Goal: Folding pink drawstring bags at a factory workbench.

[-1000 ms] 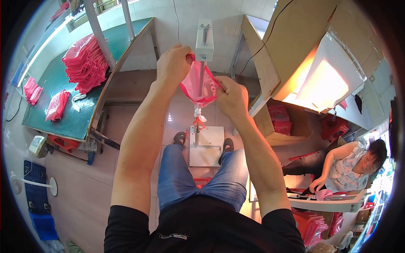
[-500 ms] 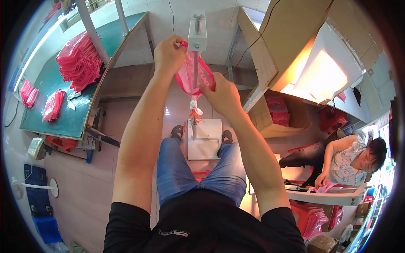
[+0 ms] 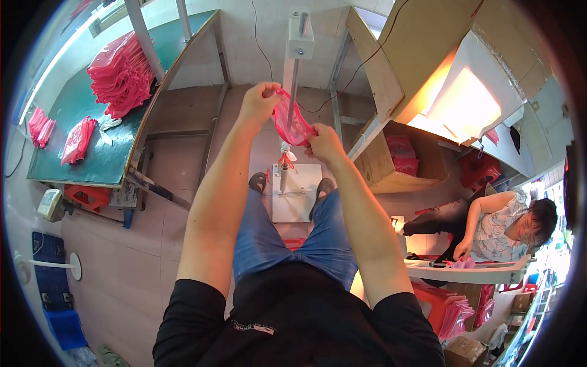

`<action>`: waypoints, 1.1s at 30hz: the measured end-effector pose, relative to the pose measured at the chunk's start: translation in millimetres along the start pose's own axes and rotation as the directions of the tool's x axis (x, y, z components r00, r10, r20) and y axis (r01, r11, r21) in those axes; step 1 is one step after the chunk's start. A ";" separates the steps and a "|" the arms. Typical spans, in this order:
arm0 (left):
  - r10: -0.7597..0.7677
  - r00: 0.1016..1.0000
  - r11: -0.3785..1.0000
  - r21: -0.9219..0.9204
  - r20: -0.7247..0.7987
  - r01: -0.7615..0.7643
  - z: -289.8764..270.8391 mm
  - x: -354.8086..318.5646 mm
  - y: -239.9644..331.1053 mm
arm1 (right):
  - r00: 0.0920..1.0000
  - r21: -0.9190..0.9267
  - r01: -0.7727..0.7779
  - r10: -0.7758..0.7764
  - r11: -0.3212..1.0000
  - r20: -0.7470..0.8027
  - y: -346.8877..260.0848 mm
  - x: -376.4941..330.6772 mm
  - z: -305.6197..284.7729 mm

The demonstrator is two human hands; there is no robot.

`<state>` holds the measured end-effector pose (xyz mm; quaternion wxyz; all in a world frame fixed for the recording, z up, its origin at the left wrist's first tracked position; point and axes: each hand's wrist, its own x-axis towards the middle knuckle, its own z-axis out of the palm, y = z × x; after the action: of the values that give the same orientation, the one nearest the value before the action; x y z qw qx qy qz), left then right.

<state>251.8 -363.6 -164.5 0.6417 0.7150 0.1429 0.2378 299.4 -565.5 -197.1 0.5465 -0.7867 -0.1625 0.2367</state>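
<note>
A see-through pink plastic bag (image 3: 296,126) with a darker pink rim is stretched between my two hands. My left hand (image 3: 262,105) pinches its upper left edge, fingers closed. Lower down, my right hand (image 3: 324,144) grips its right edge with the fingers closed too. The metal rod (image 3: 293,85) of a white stand runs down at the bag; I cannot tell whether it passes inside it or in front. Above my hands is the stand's white head block (image 3: 300,40). White cloth and red string (image 3: 286,158) are tied below the bag.
The stand's white base plate (image 3: 299,208) lies between my feet. On the left, a green-topped table (image 3: 58,162) bears a stack of pink bags (image 3: 122,76). At right are a cardboard box (image 3: 373,162) and a bright lamp (image 3: 468,104). A co-worker (image 3: 501,223) sits at a white arm-like frame.
Both hands have moved right and lower in the picture with the bag, away from the head block. The co-worker's hand at the right has shifted slightly.
</note>
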 end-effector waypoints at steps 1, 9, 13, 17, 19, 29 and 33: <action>-0.023 1.000 0.990 -0.136 0.015 0.025 -1.9 -4.3 -7.8 | 1.000 0.022 -0.008 0.009 1.000 -0.015 5.9 3.0 3.9; -0.402 0.911 0.838 -0.441 -0.096 0.323 -21.9 -73.5 -135.0 | 0.968 -0.587 0.170 -0.247 0.792 -0.053 59.2 30.6 13.6; -0.611 0.789 0.691 -0.527 -0.060 0.495 8.2 -126.4 -199.7 | 0.991 -0.735 0.068 -0.129 0.675 -0.026 84.9 36.2 8.7; -0.671 0.741 0.619 -0.527 0.031 0.582 48.8 -169.7 -221.9 | 0.985 -0.702 0.139 -0.168 0.698 0.028 116.9 30.7 -31.7; -0.722 0.686 0.558 -0.506 0.096 0.658 69.2 -175.1 -224.9 | 0.998 -0.475 0.036 -0.007 0.879 0.063 115.2 -1.0 -55.2; -0.484 0.862 0.412 -0.830 0.151 0.377 88.7 -181.8 -166.7 | 0.951 0.304 -0.273 0.210 0.913 0.225 129.2 -109.7 -87.2; -0.239 0.970 0.718 -0.665 0.040 0.205 72.1 -179.9 -126.8 | 0.983 0.340 0.149 -0.102 0.929 -0.152 136.1 -112.2 -86.1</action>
<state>150.1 -499.3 -322.2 0.8739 0.4115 0.1489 0.2115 252.7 -738.2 -277.7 0.7010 -0.6790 -0.1314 0.1739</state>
